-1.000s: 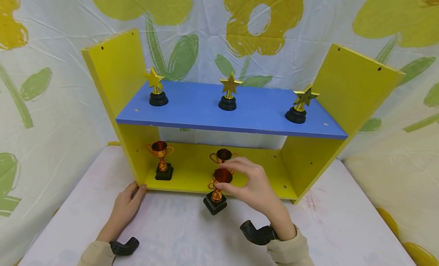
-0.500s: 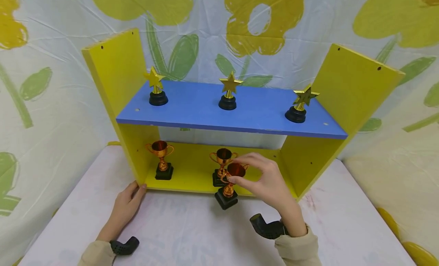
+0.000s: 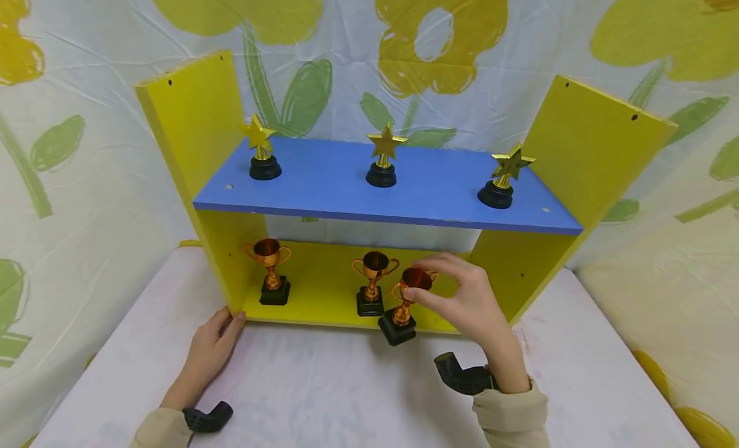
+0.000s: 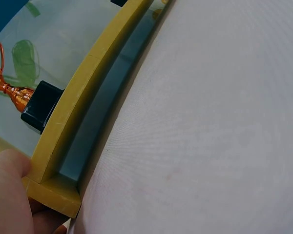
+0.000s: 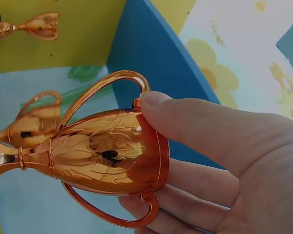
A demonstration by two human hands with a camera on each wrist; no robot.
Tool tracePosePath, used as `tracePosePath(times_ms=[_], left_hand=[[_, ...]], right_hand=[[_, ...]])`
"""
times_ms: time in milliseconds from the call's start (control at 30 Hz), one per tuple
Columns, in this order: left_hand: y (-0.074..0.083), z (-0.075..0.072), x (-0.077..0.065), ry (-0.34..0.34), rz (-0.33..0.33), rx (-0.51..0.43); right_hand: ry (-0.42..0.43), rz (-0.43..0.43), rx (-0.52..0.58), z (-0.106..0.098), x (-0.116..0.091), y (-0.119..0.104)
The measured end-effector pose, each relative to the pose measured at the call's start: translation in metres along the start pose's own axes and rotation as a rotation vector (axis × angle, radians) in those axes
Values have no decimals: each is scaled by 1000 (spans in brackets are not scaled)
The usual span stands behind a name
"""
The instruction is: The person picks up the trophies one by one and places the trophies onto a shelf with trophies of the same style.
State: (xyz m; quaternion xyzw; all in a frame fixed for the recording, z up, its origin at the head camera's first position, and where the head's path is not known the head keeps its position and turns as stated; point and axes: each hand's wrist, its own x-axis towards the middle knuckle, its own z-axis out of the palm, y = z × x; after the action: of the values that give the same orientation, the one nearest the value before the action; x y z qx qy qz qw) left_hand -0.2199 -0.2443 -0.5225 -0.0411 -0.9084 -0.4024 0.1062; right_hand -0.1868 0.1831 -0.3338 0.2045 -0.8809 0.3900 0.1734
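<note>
My right hand [image 3: 470, 297] pinches a copper-coloured trophy cup [image 5: 107, 153] by its rim and handle. The cup tilts a little, and its black square base [image 3: 397, 327] overlaps the front edge of the yellow bottom board in the head view. Just left of it a second trophy cup [image 3: 374, 268] stands upright on that board, and a third trophy cup [image 3: 270, 258] stands near the left panel. My left hand [image 3: 210, 345] holds the lower left front corner of the yellow and blue shelf [image 4: 56, 195], thumb on one face and fingers round the other side.
On the blue upper board [image 3: 323, 185] stand star trophies: a left star trophy [image 3: 264, 165], a middle star trophy [image 3: 382, 172] and a right star trophy [image 3: 496, 192]. The right panel [image 3: 589, 153] rises beyond my right hand. A flower-printed cloth [image 3: 346, 56] hangs behind.
My right hand has carried the trophy cup to the right and slightly toward the shelf, past the middle cup, which now shows fully. The left hand has stayed at the corner.
</note>
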Motion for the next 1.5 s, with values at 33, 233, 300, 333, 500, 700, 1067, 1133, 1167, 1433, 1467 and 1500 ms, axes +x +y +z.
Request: tracePosePath(times_ms=[33, 233, 300, 333, 500, 700, 1067, 1133, 1167, 1433, 1467, 1500], left_hand=[[0, 0, 0, -1, -1, -1], [-1, 0, -1, -1, -1, 0], [-2, 1, -1, 0, -3, -1], [-2, 1, -1, 0, -3, 1], [-1, 0, -1, 0, -6, 4], [-1, 0, -1, -3, -8, 0], [-2, 0, 0, -3, -5, -7], [-3, 0, 0, -3, -4, -7], [-3, 0, 0, -4, -4, -7], [-3, -1, 0, -11, -15, -6], [-3, -1, 0, -9, -13, -7], [-3, -1, 0, -7, -11, -8]], right_hand=[[3, 6, -4, -1, 0, 2], [26, 69, -13, -9, 0, 13], [32, 94, -26, -12, -1, 17], [36, 108, -32, -13, -1, 18], [51, 153, -51, -19, -1, 24], [73, 169, -85, -25, -2, 32], [116, 229, -185, -34, -4, 49], [119, 243, -190, -36, -4, 52], [120, 249, -192, -37, -4, 54], [102, 288, -209, -39, -5, 61], [101, 290, -210, -39, -5, 62], [100, 293, -210, -40, -5, 63]])
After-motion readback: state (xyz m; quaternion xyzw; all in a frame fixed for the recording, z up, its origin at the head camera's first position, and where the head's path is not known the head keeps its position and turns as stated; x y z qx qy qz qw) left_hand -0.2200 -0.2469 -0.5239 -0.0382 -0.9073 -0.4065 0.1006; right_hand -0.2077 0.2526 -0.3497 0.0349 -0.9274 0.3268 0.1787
